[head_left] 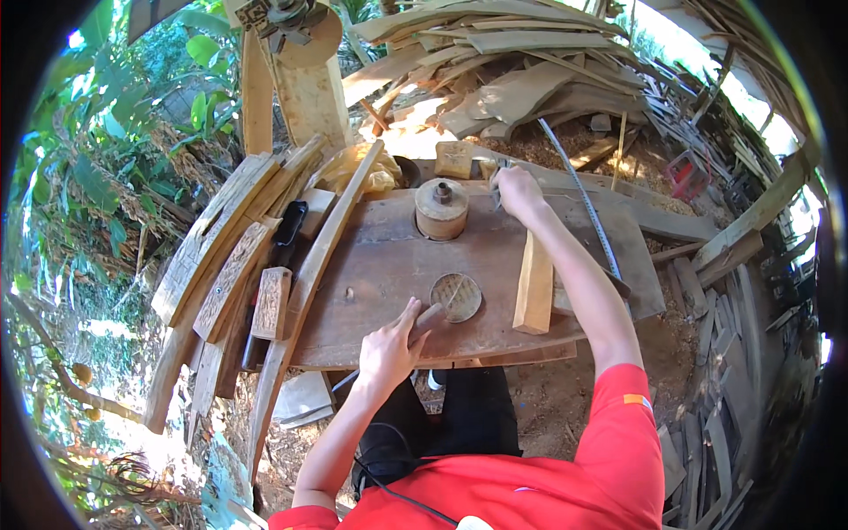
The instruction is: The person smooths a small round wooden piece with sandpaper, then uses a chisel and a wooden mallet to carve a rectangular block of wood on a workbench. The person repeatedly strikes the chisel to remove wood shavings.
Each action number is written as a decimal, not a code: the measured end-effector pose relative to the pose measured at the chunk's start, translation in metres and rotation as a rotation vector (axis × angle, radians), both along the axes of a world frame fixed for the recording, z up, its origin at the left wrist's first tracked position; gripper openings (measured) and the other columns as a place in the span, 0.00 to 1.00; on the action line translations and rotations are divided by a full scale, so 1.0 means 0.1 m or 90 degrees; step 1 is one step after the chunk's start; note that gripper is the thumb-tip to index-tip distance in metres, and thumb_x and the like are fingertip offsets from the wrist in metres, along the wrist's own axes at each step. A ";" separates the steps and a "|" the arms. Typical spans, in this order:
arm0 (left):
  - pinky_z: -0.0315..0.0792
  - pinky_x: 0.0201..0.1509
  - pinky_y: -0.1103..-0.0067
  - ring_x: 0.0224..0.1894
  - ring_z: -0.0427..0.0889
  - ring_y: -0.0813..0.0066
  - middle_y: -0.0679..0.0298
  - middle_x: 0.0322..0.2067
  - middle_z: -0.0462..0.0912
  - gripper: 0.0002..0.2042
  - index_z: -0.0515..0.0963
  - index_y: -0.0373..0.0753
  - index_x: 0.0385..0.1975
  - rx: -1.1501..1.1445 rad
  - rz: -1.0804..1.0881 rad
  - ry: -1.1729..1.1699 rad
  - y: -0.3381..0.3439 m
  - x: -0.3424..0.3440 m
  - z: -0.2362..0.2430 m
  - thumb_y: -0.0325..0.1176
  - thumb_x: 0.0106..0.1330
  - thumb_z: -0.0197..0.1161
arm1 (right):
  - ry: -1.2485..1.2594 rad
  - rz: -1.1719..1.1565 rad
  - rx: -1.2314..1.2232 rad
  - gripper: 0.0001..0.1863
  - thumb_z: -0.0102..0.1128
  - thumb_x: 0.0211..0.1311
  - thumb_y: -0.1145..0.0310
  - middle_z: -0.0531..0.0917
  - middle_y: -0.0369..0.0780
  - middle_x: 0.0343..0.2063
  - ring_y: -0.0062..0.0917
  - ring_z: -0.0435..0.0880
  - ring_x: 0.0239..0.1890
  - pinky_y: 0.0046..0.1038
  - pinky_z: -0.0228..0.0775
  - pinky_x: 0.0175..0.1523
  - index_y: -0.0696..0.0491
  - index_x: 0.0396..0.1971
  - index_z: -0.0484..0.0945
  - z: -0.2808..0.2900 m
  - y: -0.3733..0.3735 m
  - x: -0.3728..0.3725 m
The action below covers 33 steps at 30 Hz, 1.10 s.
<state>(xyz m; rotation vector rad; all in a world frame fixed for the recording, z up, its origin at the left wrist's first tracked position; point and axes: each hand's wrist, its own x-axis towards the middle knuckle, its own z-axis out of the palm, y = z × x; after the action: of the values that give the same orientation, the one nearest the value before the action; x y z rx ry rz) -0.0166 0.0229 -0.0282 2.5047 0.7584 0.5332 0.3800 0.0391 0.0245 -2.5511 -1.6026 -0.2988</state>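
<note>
Near the front of the brown wooden bench top (353, 265), my left hand (393, 349) is closed on a brown wooden piece (427, 322) beside a round, lattice-patterned disc (455, 297). My right hand (519, 190) reaches to the bench's back, closed on a small greyish object (499, 181) too hidden to name. Left of that hand stands a round wooden block with a metal spindle (441, 210). Below my right hand lies a light wooden bar (533, 283). A long metal rule (583, 201) lies to the right.
Curved boards and carved pieces (237, 274), a black object (291, 223) and yellowish plastic (371, 168) crowd the bench's left. A machine on a post (287, 22) stands behind. Stacked planks (503, 79) fill the back, more lie right, near a red plastic item (685, 175). Plants border the left.
</note>
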 end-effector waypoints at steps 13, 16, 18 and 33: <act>0.84 0.43 0.58 0.38 0.90 0.48 0.52 0.47 0.90 0.28 0.77 0.45 0.68 0.026 0.019 -0.022 -0.05 0.00 -0.03 0.43 0.69 0.70 | -0.052 -0.070 -0.144 0.09 0.63 0.62 0.74 0.91 0.53 0.42 0.45 0.93 0.46 0.43 0.86 0.50 0.57 0.37 0.91 0.27 -0.09 0.27; 0.83 0.42 0.58 0.38 0.90 0.48 0.52 0.46 0.90 0.28 0.77 0.45 0.69 0.018 0.031 -0.031 -0.03 -0.05 -0.02 0.42 0.69 0.70 | 0.012 -0.148 -0.223 0.10 0.64 0.62 0.76 0.90 0.53 0.45 0.43 0.92 0.50 0.42 0.86 0.53 0.58 0.39 0.91 0.47 -0.51 0.54; 0.83 0.42 0.59 0.38 0.90 0.48 0.52 0.45 0.90 0.28 0.77 0.45 0.68 0.003 0.038 -0.012 -0.03 -0.06 0.02 0.42 0.69 0.70 | 0.030 -0.203 -0.261 0.10 0.67 0.59 0.76 0.89 0.55 0.46 0.44 0.91 0.51 0.42 0.85 0.53 0.60 0.39 0.90 0.37 -0.82 0.58; 0.84 0.43 0.62 0.38 0.90 0.50 0.51 0.45 0.90 0.28 0.78 0.42 0.67 0.020 0.034 -0.066 -0.02 -0.03 -0.01 0.37 0.66 0.72 | -0.006 -0.190 -0.176 0.13 0.63 0.58 0.80 0.89 0.51 0.47 0.47 0.90 0.50 0.43 0.84 0.54 0.60 0.42 0.89 0.45 -0.44 0.76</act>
<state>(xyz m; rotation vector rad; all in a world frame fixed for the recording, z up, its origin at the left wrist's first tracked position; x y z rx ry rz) -0.0199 0.0210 -0.0297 2.4692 0.7851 0.6923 0.4562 -0.0051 0.0699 -3.0065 -1.3429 -0.1198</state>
